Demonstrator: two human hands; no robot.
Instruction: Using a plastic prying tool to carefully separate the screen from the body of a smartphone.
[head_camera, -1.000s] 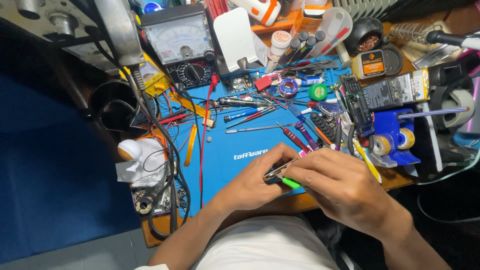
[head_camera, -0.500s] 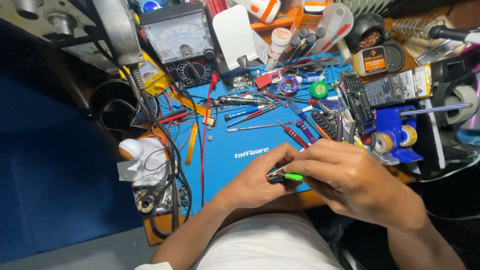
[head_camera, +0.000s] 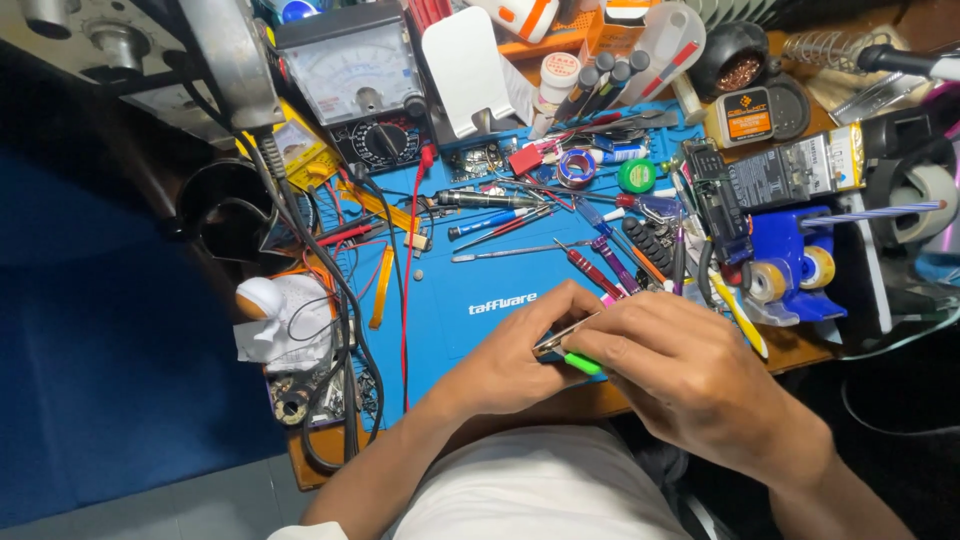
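Nearest, hands: left hand and right hand meet at the bench's near edge, grips pinched on slim metal tweezers and a small bright-green piece.
Change: both have crept slightly rightward; fine work goes on.
Mat: blue silicone work mat beneath, white lettering.
Far labels: orange-labelled round tin; yellow packet left.
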